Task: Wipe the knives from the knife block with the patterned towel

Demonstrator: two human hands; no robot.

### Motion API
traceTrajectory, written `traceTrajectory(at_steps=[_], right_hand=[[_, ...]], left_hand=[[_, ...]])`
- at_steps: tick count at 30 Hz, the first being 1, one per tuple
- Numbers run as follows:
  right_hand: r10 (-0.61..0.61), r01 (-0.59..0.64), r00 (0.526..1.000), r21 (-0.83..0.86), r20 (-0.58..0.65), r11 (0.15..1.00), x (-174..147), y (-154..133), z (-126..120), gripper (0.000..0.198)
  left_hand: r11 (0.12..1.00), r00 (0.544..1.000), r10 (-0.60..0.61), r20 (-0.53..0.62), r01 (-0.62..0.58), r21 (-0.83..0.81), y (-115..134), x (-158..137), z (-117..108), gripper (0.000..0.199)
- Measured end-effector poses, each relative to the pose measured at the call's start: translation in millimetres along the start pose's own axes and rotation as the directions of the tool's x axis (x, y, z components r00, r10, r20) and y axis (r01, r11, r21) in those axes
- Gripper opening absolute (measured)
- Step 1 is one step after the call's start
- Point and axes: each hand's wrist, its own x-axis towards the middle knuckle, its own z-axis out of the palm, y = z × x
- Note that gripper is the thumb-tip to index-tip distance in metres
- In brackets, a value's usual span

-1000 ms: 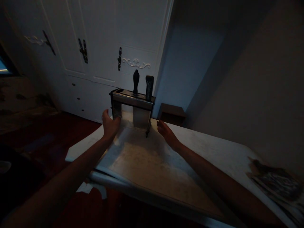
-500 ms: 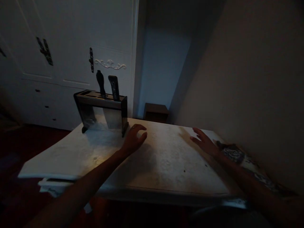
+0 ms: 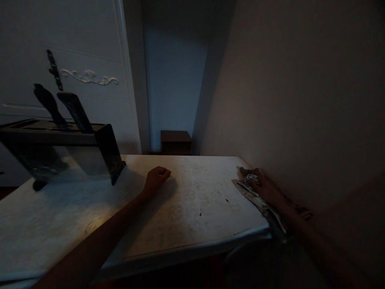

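My left hand (image 3: 155, 179) is closed in a loose curl above the white-covered table (image 3: 192, 233), right of the knife holder, with nothing seen in it. My right hand (image 3: 266, 189) is on a crumpled, dark-and-white patterned cloth (image 3: 251, 188) along the table's right edge, by the wall. Its fingers close on the far end of the cloth, and part of the grip is lost in shadow. The knife holder (image 3: 60, 138) has a dark frame and clear panels. Two black-handled knives (image 3: 77, 112) stand in its slots.
A beige wall (image 3: 285, 100) runs along the right side. White cabinet doors (image 3: 90, 48) rise behind the knife holder. A small brown box-like piece of furniture (image 3: 176, 136) stands beyond the table's far edge. Two small dark specks lie on the tabletop. The light is dim.
My view has turned right. My right hand has gone from open above the table to the patterned cloth and closed on it. My left hand's fingers have curled in.
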Motion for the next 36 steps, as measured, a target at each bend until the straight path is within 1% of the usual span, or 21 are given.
traceTrajectory(at_steps=[2,5,10,12,14,18,19,20,21,22,23,24,25,26,27,28,29,30,31,34,36], right_hand=[[0.044,-0.044,0.999,-0.041,0.008,0.998,-4,-12,-2,0.061],[0.096,-0.085,0.994,-0.172,0.057,0.981,-4,-34,-7,0.057],[0.063,-0.044,0.996,-0.256,0.064,0.966,4,-84,-6,0.052],[0.044,-0.019,0.995,-0.255,0.094,0.967,6,-115,-5,0.053],[-0.009,0.038,0.993,-0.242,0.121,0.969,7,-153,-4,0.052],[-0.185,0.205,0.972,-0.144,0.142,0.968,8,-242,1,0.051],[-0.219,0.237,0.963,-0.11,0.155,0.965,10,-264,2,0.051],[-0.259,0.274,0.951,-0.073,0.169,0.959,12,-285,4,0.053],[-0.296,0.306,0.935,-0.025,0.197,0.952,15,-305,6,0.052],[-0.329,0.334,0.918,0.016,0.222,0.943,19,-324,8,0.053],[-0.37,0.366,0.899,0.06,0.236,0.929,23,-341,10,0.058],[-0.399,0.383,0.881,0.112,0.253,0.917,28,-356,12,0.063],[-0.409,0.382,0.872,0.149,0.27,0.912,32,-370,14,0.067],[-0.415,0.378,0.865,0.177,0.284,0.909,36,-382,16,0.069],[-0.426,0.38,0.856,0.201,0.292,0.903,39,-393,18,0.069],[-0.439,0.387,0.848,0.218,0.296,0.896,41,-403,19,0.069],[-0.458,0.402,0.839,0.233,0.294,0.886,42,-412,21,0.068],[-0.475,0.415,0.832,0.247,0.286,0.876,42,-420,22,0.067],[-0.486,0.421,0.829,0.262,0.277,0.868,41,-428,24,0.068],[-0.506,0.409,0.821,0.347,0.266,0.844,40,-446,27,0.068],[-0.491,0.359,0.824,0.409,0.283,0.839,41,-453,27,0.067]], left_hand=[[1.0,1.0,0.006,-0.018,-0.006,-0.003,-1,2,3,0.029],[0.999,1.0,0.023,-0.003,-0.024,-0.03,-4,3,4,0.028],[0.998,0.999,0.047,-0.015,-0.047,-0.041,-9,2,5,0.022],[0.997,0.997,0.076,-0.033,-0.077,-0.02,-7,-1,5,0.021],[0.987,0.985,0.158,-0.067,-0.159,-0.004,-1,-6,6,0.022],[0.915,0.908,0.395,-0.136,-0.402,-0.024,21,-24,1,0.026],[0.893,0.89,0.441,-0.118,-0.448,-0.043,27,-30,-1,0.03],[0.875,0.879,0.474,-0.048,-0.476,-0.089,34,-36,-3,0.039],[0.849,0.85,0.52,0.081,-0.505,-0.156,39,-43,-6,0.047],[0.831,0.799,0.553,0.236,-0.51,-0.222,44,-49,-9,0.054],[0.841,0.741,0.54,0.399,-0.465,-0.275,48,-54,-11,0.057],[0.873,0.669,0.488,0.561,-0.378,-0.308,50,-59,-12,0.058],[0.914,0.574,0.406,0.711,-0.255,-0.316,52,-63,-13,0.057],[0.944,0.438,0.328,0.837,-0.122,-0.306,52,-65,-11,0.053],[0.959,0.286,0.274,0.918,-0.009,-0.284,51,-66,-9,0.049],[0.961,0.151,0.258,0.954,0.064,-0.27,49,-66,-5,0.047],[0.96,0.061,0.264,0.963,0.081,-0.269,47,-65,-1,0.049],[0.958,0.027,0.273,0.962,0.087,-0.275,44,-64,3,0.052],[0.95,0.056,0.295,0.954,0.093,-0.299,42,-62,6,0.055],[0.925,0.202,0.315,0.927,0.152,-0.348,35,-58,12,0.055],[0.913,0.248,0.28,0.927,0.229,-0.337,32,-57,13,0.057]])
